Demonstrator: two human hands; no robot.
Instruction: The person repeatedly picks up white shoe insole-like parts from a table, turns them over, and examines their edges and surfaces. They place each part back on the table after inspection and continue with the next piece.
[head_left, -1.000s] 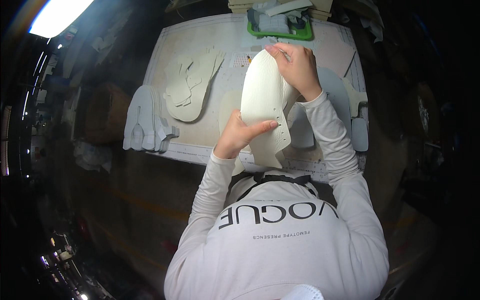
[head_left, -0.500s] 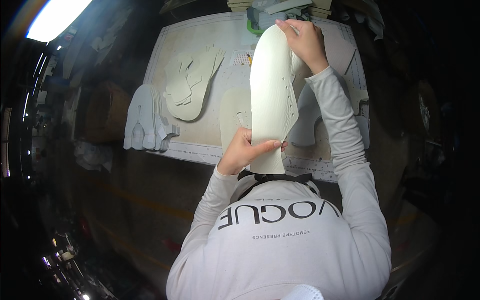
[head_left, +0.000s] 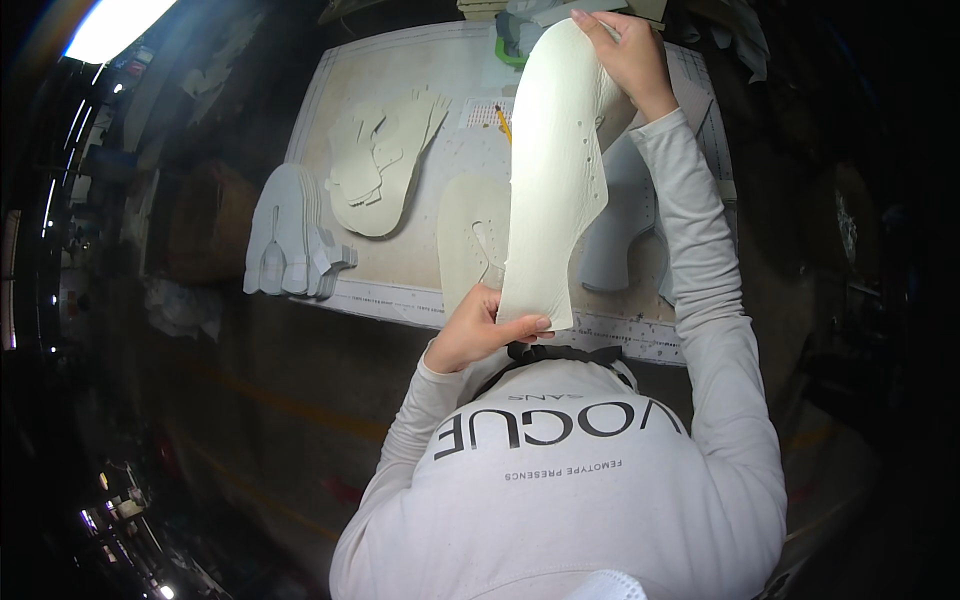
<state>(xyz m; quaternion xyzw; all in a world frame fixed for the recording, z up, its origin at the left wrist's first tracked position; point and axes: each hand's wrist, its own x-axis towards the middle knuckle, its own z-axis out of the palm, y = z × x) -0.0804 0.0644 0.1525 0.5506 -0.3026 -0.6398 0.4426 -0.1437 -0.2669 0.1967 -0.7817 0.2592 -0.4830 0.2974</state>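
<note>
Held up over the table is a long cream leather-like cut piece [head_left: 550,170], rounded at its far end, with a row of small punched holes along its right side. My right hand [head_left: 635,65] pinches the far rounded end between thumb and fingers. My left hand [head_left: 478,332] grips the narrow near end, thumb on top and fingers underneath. The piece is stretched between both hands and bows slightly. Below it on the table lie a flat cream piece [head_left: 460,220] with a slot, partly covered, and a grey curved piece [head_left: 612,230] at the right.
The table [head_left: 400,275] has a pile of cream cut pieces [head_left: 360,190] at left-centre and a stack of pale grey pieces [head_left: 295,225] by its left edge. A thin yellow stick [head_left: 504,124] lies beyond. At the far edge stands a green-rimmed container [head_left: 507,55].
Both hands still hold the cream piece. My right hand has moved away and slightly right, carrying the far end along. My left hand has slipped nearer the bottom edge of the piece.
</note>
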